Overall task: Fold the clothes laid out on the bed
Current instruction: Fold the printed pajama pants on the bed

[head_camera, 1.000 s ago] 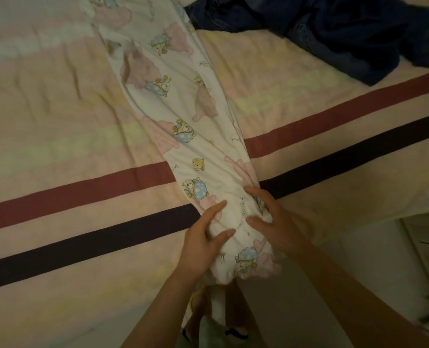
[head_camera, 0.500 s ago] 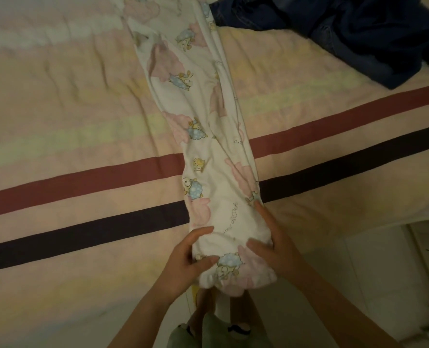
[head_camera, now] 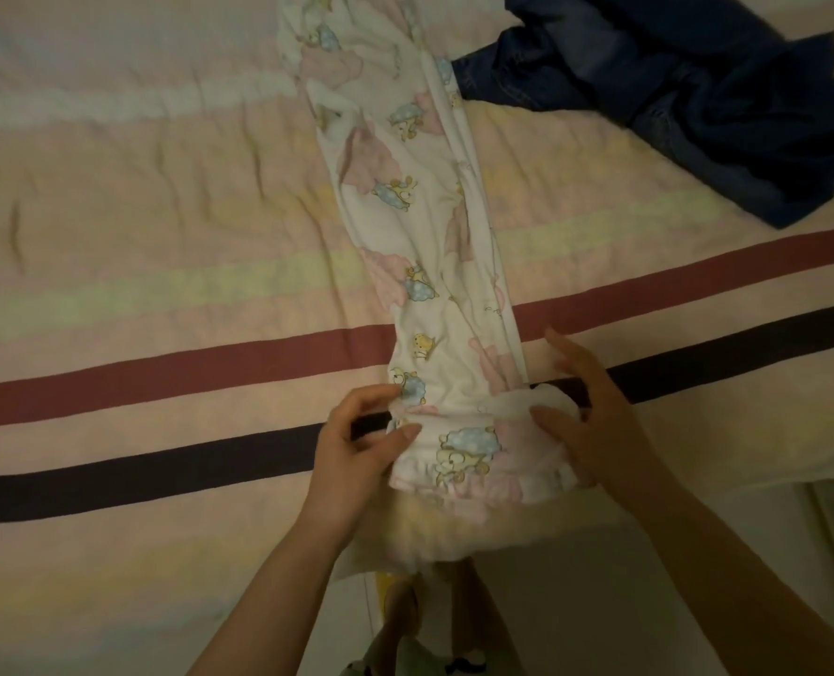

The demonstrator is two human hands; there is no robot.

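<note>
- Near edge of striped bedspread (head_camera: 137,295): printed pajama pants (head_camera: 420,226) lie lengthwise, running far to near, near end rolled or folded over.
- left hand (head_camera: 351,451) pinches left side of that folded end, thumb and fingers curled on cloth.
- right hand (head_camera: 586,417) cups right side; thumb on cloth, grip seems loose, blurry.
- Far right: dark blue jeans (head_camera: 673,90), crumpled, touching the pants.
</note>
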